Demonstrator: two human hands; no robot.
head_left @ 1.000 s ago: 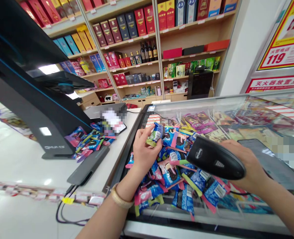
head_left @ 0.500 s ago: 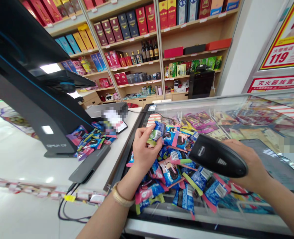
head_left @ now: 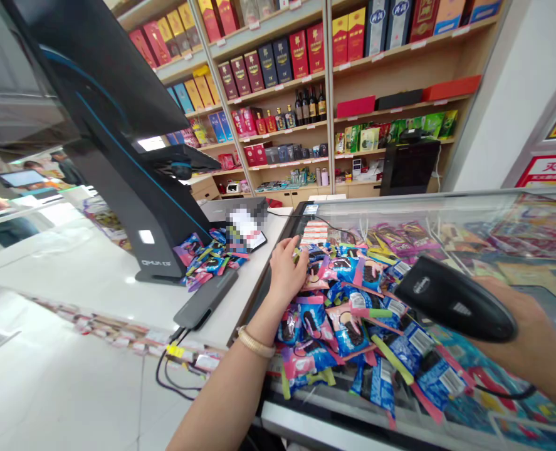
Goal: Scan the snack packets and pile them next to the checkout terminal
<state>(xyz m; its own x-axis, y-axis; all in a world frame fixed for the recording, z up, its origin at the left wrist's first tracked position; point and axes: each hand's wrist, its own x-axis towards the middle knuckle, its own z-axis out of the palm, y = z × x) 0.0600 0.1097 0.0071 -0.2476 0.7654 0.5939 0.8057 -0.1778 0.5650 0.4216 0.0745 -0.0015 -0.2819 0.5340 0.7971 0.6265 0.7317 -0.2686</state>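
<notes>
My left hand [head_left: 289, 269], with a woven bracelet on its wrist, rests at the left edge of a heap of small cookie packets [head_left: 348, 319]. Its fingers are stretched and a little apart, touching packets beside them; no packet shows clearly gripped. The packets are blue and pink with lime or pink ends, and some have barcodes facing up. In my right hand [head_left: 524, 332] is a black barcode scanner [head_left: 456, 299], its head pointing left over the heap's right side. The scanner's handle is hidden in the hand. The heap lies on a glass-topped case [head_left: 390, 213].
On the white counter [head_left: 94, 269] to the left stand a checkout terminal [head_left: 131, 169], a second pile of packets [head_left: 207, 260] and a grey hub [head_left: 205, 299] with cables. Shelves of boxes and bottles [head_left: 310, 105] line the back. The scanner's cable [head_left: 506, 393] trails below my right hand.
The packet that my left hand held up with its barcode showing is no longer raised; the fingers have loosened and lowered onto the heap. The view has turned left. My right hand still holds the scanner.
</notes>
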